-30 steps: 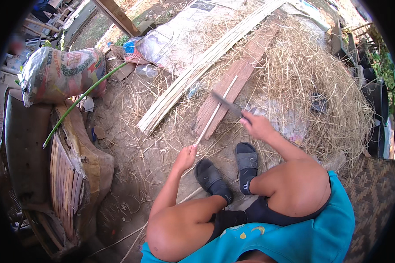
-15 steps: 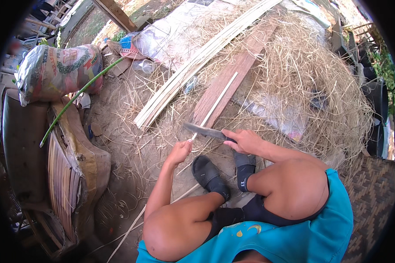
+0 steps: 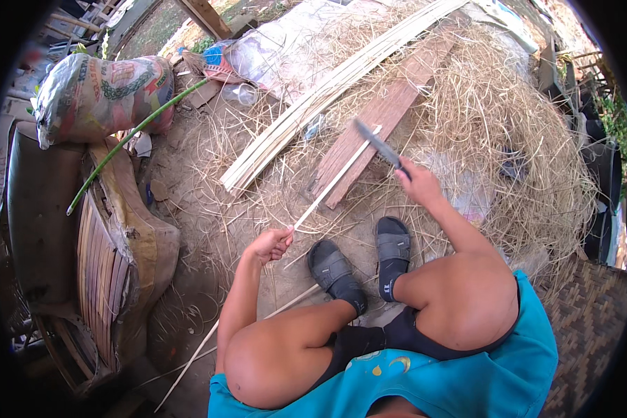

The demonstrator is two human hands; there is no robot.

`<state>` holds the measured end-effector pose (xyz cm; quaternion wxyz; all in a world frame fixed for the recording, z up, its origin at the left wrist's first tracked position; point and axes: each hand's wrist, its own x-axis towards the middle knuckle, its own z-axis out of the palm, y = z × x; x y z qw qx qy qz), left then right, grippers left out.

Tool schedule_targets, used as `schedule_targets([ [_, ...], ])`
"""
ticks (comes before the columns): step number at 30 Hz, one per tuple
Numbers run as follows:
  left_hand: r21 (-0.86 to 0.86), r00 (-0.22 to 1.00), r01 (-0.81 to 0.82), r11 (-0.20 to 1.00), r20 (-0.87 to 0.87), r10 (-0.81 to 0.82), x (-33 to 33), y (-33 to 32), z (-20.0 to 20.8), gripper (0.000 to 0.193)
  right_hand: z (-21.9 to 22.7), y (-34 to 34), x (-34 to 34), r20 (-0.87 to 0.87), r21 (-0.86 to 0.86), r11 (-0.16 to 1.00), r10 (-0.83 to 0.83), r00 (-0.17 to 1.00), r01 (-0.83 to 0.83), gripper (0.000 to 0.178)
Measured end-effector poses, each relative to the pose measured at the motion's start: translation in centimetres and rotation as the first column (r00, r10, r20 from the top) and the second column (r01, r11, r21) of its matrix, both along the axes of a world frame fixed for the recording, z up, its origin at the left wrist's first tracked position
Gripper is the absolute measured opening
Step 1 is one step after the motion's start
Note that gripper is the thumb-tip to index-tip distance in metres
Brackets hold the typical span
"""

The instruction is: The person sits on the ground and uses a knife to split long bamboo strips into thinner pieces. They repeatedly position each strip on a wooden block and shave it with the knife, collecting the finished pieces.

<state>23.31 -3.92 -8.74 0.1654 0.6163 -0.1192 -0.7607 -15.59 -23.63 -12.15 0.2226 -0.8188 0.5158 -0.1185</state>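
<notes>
My left hand [image 3: 273, 244] is closed around the near end of a thin pale bamboo strip [image 3: 320, 198]. The strip slants away over a brown wooden board [image 3: 397, 90]. My right hand [image 3: 419, 184] grips a knife [image 3: 379, 144] by its dark handle, and the blade crosses the strip near its far end, above the board. Whether the edge presses into the strip, I cannot tell. A bundle of long pale split strips [image 3: 313, 104] lies left of the board.
A heap of curly shavings [image 3: 515, 139] spreads on the right. At the left are a stuffed sack [image 3: 108, 94], a green stalk [image 3: 129, 139] and a worn slatted chair [image 3: 104, 272]. My sandalled feet [image 3: 338, 272] stand before the board. Woven matting [image 3: 592, 320] is at lower right.
The knife has moved away from my left hand toward the strip's far end. My left hand has drawn slightly left and back with the strip.
</notes>
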Motion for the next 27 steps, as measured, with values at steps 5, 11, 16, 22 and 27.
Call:
schedule_targets([
  [5,-0.054,0.999,0.004,0.999,0.043,-0.001,-0.5,-1.2,0.3,0.044,2.9,-0.7,1.3,-0.008,0.112,0.993,0.027,1.0,-0.026,0.041],
  [11,-0.02,0.997,0.006,1.0,0.077,-0.005,1.4,1.9,-0.3,0.043,1.4,-3.8,-1.4,-0.065,0.057,0.975,-0.211,0.975,0.215,0.043],
  [16,-0.013,0.999,0.015,1.0,-0.031,-0.015,1.0,-0.1,-0.6,0.045,2.2,2.1,0.9,-0.025,0.095,0.992,0.09,0.996,-0.088,0.049],
  [22,0.063,0.983,-0.048,0.997,-0.173,0.058,2.6,2.1,-3.0,0.044,1.4,-2.4,0.0,-0.052,0.14,0.963,-0.225,0.973,0.23,0.048],
  [27,-0.044,0.999,0.004,0.999,-0.034,-0.006,2.4,2.5,-2.2,0.045,4.3,-3.2,0.0,-0.042,0.115,0.974,-0.191,0.981,0.194,0.047],
])
